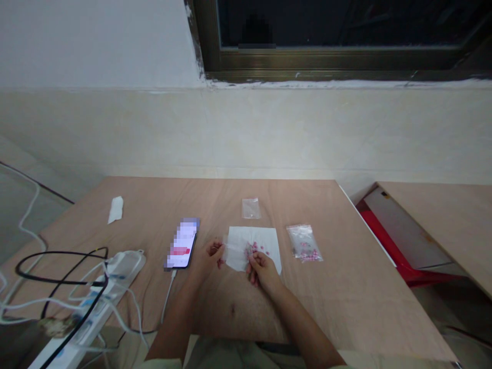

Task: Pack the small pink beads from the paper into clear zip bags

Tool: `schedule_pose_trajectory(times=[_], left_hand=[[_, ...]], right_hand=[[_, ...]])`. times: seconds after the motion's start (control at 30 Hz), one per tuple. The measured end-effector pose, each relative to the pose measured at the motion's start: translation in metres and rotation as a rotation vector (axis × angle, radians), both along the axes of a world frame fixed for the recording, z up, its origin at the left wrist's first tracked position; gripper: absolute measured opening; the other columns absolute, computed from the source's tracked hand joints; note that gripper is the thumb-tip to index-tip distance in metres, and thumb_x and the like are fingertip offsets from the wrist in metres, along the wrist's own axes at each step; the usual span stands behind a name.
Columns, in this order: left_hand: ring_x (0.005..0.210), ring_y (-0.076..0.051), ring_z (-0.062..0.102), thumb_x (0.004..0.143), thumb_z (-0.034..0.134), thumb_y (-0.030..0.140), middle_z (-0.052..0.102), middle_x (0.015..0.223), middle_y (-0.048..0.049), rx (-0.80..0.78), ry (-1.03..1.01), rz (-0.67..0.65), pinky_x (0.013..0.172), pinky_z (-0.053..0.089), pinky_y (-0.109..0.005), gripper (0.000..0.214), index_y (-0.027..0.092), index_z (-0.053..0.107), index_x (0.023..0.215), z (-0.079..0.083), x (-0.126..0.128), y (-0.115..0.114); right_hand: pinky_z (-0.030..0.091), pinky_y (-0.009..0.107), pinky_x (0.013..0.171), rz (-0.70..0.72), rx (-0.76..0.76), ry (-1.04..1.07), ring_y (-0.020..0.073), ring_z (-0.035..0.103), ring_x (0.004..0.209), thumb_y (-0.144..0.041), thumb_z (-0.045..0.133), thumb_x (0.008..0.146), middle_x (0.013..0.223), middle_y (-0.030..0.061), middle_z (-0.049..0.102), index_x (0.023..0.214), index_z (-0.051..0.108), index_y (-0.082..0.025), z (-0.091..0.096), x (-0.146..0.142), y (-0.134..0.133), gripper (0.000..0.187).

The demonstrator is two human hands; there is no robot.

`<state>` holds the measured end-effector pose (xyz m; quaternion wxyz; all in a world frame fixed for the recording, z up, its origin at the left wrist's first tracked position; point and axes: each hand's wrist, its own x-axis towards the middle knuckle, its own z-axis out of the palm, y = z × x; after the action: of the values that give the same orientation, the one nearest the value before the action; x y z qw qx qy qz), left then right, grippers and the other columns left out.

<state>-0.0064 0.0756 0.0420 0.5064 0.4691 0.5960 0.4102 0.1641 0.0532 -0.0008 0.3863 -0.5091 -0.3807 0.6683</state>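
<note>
Between my hands stretches a small clear plastic bag point(235, 247), held over a sheet of white paper point(238, 233). My left hand point(215, 253) pinches the bag's left edge. My right hand point(264, 269) has its fingers closed at the bag's right end, beside a small shiny cluster point(249, 250) too small to make out. Several small pink pieces point(255, 246) lie on the paper just beyond my right fingers. Right of the paper is a clear zip bag point(303, 238) with pink pieces gathered at its near end. A flat clear bag point(251, 208) lies behind the paper.
A lit phone point(183, 245) with a white charging cable point(169, 297) lies to the left. A power strip point(92, 302) with tangled cords takes up the near left. A white scrap point(116, 210) sits at the far left. The wooden table point(330, 297) meets the wall behind.
</note>
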Motion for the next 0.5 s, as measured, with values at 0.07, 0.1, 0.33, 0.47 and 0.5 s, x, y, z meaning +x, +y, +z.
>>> schedule_pose_trajectory(times=[0.07, 0.1, 0.33, 0.47, 0.5], left_hand=[[0.031, -0.007, 0.043, 0.060, 0.059, 0.038, 0.048, 0.040, 0.0081, 0.010, -0.009, -0.001, 0.033, 0.035, -0.018, 0.025, 0.016, 0.050, 0.066, 0.000, 0.001, 0.000], [0.032, -0.007, 0.044, 0.060, 0.059, 0.038, 0.049, 0.040, 0.0080, 0.013, -0.015, 0.001, 0.034, 0.035, -0.018, 0.025, 0.016, 0.049, 0.067, 0.000, 0.002, 0.000], [0.035, -0.008, 0.048, 0.061, 0.058, 0.038, 0.050, 0.046, 0.0072, 0.025, -0.029, 0.011, 0.034, 0.037, -0.018, 0.026, 0.016, 0.049, 0.070, 0.005, 0.010, -0.003], [0.036, -0.008, 0.049, 0.061, 0.059, 0.037, 0.050, 0.046, 0.0070, 0.038, -0.001, 0.015, 0.034, 0.038, -0.018, 0.025, 0.016, 0.049, 0.069, 0.010, 0.013, -0.004], [0.035, -0.008, 0.049, 0.060, 0.059, 0.038, 0.050, 0.046, 0.0071, 0.037, 0.003, 0.017, 0.034, 0.038, -0.018, 0.025, 0.016, 0.049, 0.069, 0.011, 0.014, -0.004]], right_hand=[[0.026, 0.015, 0.023, 0.000, -0.008, 0.009, 0.0049, 0.040, 0.025, -0.061, 0.050, 0.059, 0.046, -0.0075, 0.052, 0.068, 0.038, -0.019, 0.001, 0.000, 0.000, 0.045], [0.026, 0.015, 0.023, -0.002, -0.012, 0.013, 0.0050, 0.040, 0.025, -0.061, 0.050, 0.058, 0.046, -0.0074, 0.052, 0.067, 0.038, -0.019, 0.002, 0.000, 0.000, 0.045], [0.028, 0.015, 0.024, -0.036, 0.010, 0.032, 0.0047, 0.041, 0.025, -0.060, 0.051, 0.058, 0.050, -0.0060, 0.055, 0.068, 0.037, -0.019, 0.001, 0.001, -0.001, 0.045], [0.029, 0.016, 0.024, -0.042, 0.011, 0.045, 0.0049, 0.042, 0.026, -0.061, 0.051, 0.057, 0.052, -0.0058, 0.056, 0.069, 0.037, -0.019, -0.002, 0.001, 0.000, 0.046], [0.029, 0.016, 0.024, -0.044, 0.007, 0.046, 0.0051, 0.042, 0.026, -0.061, 0.052, 0.056, 0.052, -0.0056, 0.056, 0.069, 0.037, -0.019, -0.002, 0.001, 0.000, 0.046]])
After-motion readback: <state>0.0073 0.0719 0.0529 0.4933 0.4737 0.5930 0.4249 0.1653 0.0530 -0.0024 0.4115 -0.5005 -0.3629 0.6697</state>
